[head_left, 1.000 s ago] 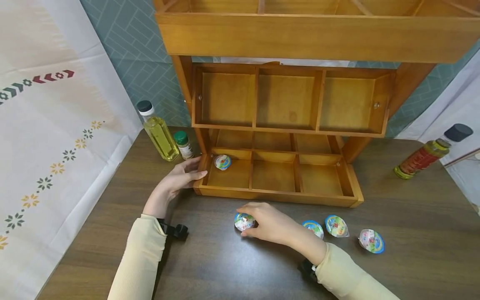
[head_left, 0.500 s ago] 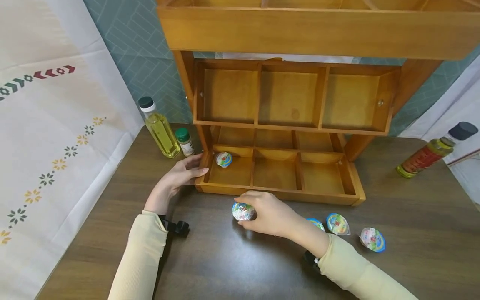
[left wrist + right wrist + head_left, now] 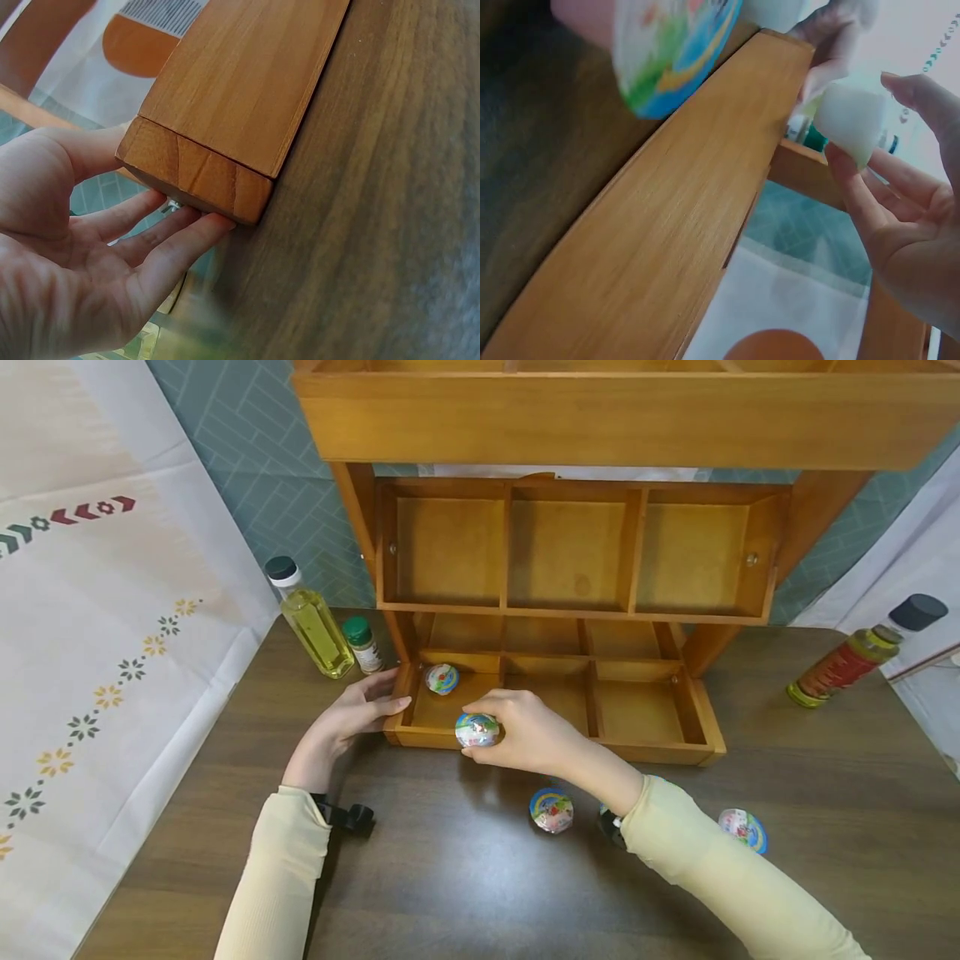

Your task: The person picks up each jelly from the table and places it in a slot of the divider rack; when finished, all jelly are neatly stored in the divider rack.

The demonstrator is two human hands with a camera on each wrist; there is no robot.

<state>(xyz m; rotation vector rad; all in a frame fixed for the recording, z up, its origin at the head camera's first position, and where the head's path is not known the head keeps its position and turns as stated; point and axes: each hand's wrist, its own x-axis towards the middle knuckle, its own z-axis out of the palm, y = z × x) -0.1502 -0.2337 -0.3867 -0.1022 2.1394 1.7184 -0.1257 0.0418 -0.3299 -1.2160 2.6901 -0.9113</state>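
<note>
My right hand (image 3: 525,735) pinches a small jelly cup (image 3: 477,730) by its sides, its printed lid facing up, over the front edge of the wooden rack's bottom tray (image 3: 555,752). In the right wrist view that jelly cup (image 3: 849,120) shows its whitish body between thumb and fingers. Another jelly cup (image 3: 442,678) sits in the tray's left compartment. My left hand (image 3: 360,714) holds the tray's left end, thumb at the front and fingers behind, as the left wrist view confirms on the wooden corner (image 3: 199,172). More jelly cups lie on the table (image 3: 551,811); my right sleeve hides part of that area.
Above rises the rack's middle tray (image 3: 566,556), overhung by an upper tray (image 3: 600,422). An oil bottle (image 3: 318,631) and a green-capped jar (image 3: 363,647) stand left of the rack. Another oil bottle (image 3: 847,668) stands to the right.
The right hand has carried its jelly cup up and away from me, from low over the table to the tray's front edge. A cup on the table has come into view. The left hand stays put.
</note>
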